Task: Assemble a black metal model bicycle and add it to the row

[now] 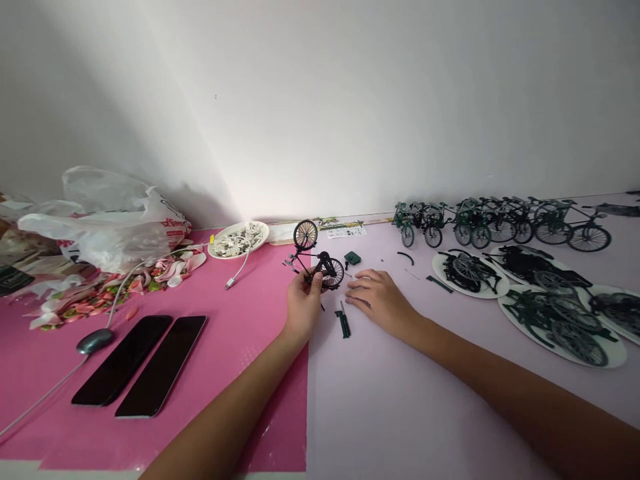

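My left hand [301, 301] is closed round the frame of a small black model bicycle [315, 257], holding it tilted with one wheel raised. To its right, my right hand [376, 297] lies palm down on the pale table, fingers curled loosely next to the bicycle's lower wheel. Whether it holds anything is hidden. A small green-handled screwdriver [343, 321] lies on the table between the two hands. A little green part [352, 258] sits just behind my right hand.
Two dark phones [143, 365] and a grey mouse [95, 341] lie on the pink mat at left, by a plastic bag [107, 217]. A white dish of metal bits [239, 239] stands behind. At right are several finished model bicycles [500, 227] and white plates of parts [560, 319].
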`<control>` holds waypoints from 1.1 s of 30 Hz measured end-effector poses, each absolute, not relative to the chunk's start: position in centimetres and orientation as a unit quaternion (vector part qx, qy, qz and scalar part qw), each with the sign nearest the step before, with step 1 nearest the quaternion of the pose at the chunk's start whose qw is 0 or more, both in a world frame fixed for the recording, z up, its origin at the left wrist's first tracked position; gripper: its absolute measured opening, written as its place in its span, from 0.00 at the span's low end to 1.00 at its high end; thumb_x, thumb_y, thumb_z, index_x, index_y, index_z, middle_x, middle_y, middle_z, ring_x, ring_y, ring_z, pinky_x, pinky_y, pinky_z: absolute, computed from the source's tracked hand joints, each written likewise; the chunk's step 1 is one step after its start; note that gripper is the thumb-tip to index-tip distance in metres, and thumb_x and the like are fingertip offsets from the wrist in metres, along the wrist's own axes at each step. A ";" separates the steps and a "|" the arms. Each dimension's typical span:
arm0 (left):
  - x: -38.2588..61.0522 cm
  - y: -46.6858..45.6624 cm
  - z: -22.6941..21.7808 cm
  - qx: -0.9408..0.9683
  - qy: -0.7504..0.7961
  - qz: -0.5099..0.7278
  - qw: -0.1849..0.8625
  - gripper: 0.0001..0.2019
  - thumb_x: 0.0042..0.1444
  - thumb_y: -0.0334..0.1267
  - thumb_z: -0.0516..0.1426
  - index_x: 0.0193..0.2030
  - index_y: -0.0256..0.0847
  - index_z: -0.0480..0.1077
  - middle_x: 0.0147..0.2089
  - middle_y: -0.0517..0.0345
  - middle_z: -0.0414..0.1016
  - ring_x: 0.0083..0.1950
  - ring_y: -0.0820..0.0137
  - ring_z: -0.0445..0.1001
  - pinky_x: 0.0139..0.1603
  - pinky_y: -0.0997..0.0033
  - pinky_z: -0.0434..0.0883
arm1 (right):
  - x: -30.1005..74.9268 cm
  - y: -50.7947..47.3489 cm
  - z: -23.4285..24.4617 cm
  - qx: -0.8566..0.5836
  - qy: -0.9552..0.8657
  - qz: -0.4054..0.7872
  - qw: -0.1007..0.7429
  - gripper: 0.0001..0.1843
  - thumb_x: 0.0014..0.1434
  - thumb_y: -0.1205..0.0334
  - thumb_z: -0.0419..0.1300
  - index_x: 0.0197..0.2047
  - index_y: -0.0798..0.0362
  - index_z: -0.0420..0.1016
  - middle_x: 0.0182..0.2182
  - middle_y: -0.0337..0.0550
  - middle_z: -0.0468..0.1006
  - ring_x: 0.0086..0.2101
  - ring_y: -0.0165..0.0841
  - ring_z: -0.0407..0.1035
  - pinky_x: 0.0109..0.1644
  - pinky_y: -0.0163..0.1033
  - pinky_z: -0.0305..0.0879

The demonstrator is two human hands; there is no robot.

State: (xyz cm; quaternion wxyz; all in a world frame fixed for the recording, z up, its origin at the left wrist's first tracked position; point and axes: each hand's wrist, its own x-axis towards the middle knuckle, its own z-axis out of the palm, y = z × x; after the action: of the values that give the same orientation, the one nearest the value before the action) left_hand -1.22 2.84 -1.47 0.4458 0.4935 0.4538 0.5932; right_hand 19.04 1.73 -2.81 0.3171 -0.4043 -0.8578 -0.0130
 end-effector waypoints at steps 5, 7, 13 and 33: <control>-1.2 2.9 -1.5 0.496 0.453 0.591 0.447 0.22 0.58 0.52 0.65 0.49 0.35 0.74 0.43 0.47 0.82 0.43 0.64 0.81 0.45 0.64 0.78 | 19.3 2.0 -2.8 -0.394 -0.856 -0.006 0.333 0.10 0.68 0.66 0.64 0.48 0.43 0.85 0.46 0.43 0.85 0.55 0.47 0.70 0.55 0.56 0.67; -1.2 2.8 -1.5 0.495 0.453 0.591 0.447 0.22 0.59 0.52 0.65 0.49 0.35 0.74 0.43 0.47 0.82 0.43 0.64 0.81 0.45 0.64 0.78 | 19.3 2.0 -2.6 -0.410 -0.846 -0.021 0.340 0.07 0.66 0.65 0.66 0.46 0.45 0.84 0.47 0.44 0.84 0.57 0.49 0.68 0.56 0.57 0.67; -1.2 2.6 -1.2 0.499 0.454 0.589 0.445 0.21 0.59 0.52 0.65 0.48 0.35 0.74 0.43 0.47 0.82 0.41 0.65 0.81 0.44 0.64 0.78 | 19.2 1.6 -2.1 -0.471 -0.827 -0.045 0.305 0.05 0.65 0.60 0.68 0.37 0.50 0.78 0.46 0.50 0.79 0.54 0.50 0.66 0.52 0.56 0.68; -1.0 2.6 -1.3 0.503 0.444 0.590 0.449 0.21 0.59 0.51 0.65 0.48 0.35 0.75 0.44 0.46 0.82 0.43 0.64 0.81 0.46 0.63 0.79 | 19.5 2.3 -3.0 -0.480 -0.817 -0.049 0.315 0.06 0.69 0.64 0.62 0.41 0.48 0.80 0.45 0.50 0.79 0.57 0.53 0.63 0.56 0.60 0.67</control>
State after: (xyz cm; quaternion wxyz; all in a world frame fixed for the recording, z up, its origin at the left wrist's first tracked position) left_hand -0.97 2.56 -1.26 0.4494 0.5027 0.4435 0.5905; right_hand 19.51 2.27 -2.99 0.3154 -0.4796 -0.8174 -0.0486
